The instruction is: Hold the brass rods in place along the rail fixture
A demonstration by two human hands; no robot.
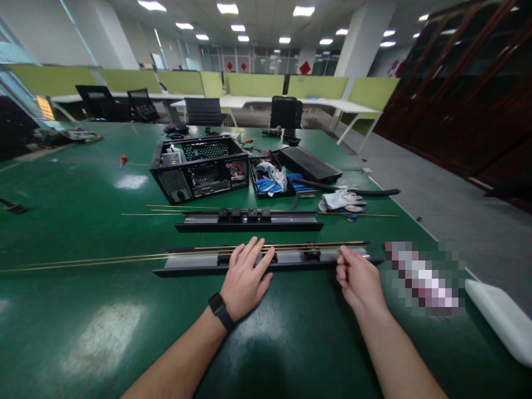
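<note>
A long black rail (191, 266) with small black blocks lies across the green table (83, 310) just in front of me. Thin brass rods (103, 259) run along it and stick out far to the left. My left hand (246, 279) lies flat with fingers stretched over the rail's middle, touching the rods; a dark watch is on that wrist. My right hand (357, 280) is curled in a pinch at the rail's right end, where the rods end; what it grips is too small to name.
A second black rail (249, 220) with blocks and rods lies farther back. Behind it stand an open computer case (195, 166), a black tray with blue-white gloves (272, 180), a black panel (310, 163) and white gloves (343, 199). A white object (501, 318) sits at the right edge.
</note>
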